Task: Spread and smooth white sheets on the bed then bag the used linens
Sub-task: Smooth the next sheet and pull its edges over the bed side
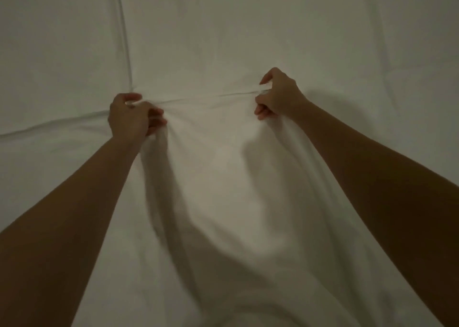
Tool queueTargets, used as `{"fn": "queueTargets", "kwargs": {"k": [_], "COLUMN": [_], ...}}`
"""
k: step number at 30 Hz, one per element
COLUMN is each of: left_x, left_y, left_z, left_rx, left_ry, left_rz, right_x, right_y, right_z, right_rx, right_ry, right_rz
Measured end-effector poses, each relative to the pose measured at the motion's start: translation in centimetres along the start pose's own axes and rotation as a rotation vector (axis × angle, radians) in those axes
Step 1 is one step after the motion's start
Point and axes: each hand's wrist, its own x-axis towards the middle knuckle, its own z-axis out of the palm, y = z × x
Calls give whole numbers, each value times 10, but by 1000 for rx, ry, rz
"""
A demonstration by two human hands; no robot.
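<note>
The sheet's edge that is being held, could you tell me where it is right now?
In the head view it runs across the middle, stretched between the left hand and the right hand, above the sheet.

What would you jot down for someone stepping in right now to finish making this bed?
Left hand: fingers grip the sheet's far edge.
Right hand: pinches the same edge further right.
Sheet: white, held stretched between both hands, raised over the bed, rumpled below the hands.
Done: sheet is out over the bed.
Left: lay it flat, smooth the folds, then bag the used linens; no bag or used linens in view.
</note>
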Motion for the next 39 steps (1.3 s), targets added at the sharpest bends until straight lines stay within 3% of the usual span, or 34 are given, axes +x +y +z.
{"fn": "queueTargets", "kwargs": {"k": [3,5,9,12,14,24,29,33,39], "left_x": [-12,-26,-68,-104,-127,-218,-272,-313,-358], "left_y": [-16,-31,-66,-105,-124,-185,-217,-246,-275], "left_z": [0,0,-6,-26,-40,-108,-149,-188,-223], "left_rx": [-23,58,309,794,941,1024,1046,917,747], "left_ry": [-3,-32,-238,-323,-326,-494,-558,-602,-528], "left_rz": [155,244,428,556,591,427,359,312,248], "right_x": [9,15,-1,-37,-67,-197,-278,-334,-406], "right_y": [7,10,22,55,75,140,175,201,235], "right_z": [-5,-2,21,46,62,104,130,141,145], "right_rx": [-48,33,41,-213,-491,-798,-782,-719,-599], "right_ry": [39,161,311,149,60,-60,-100,-92,-72], "right_rz": [-35,-105,-324,-450,-467,-392,-297,-227,-174]}}
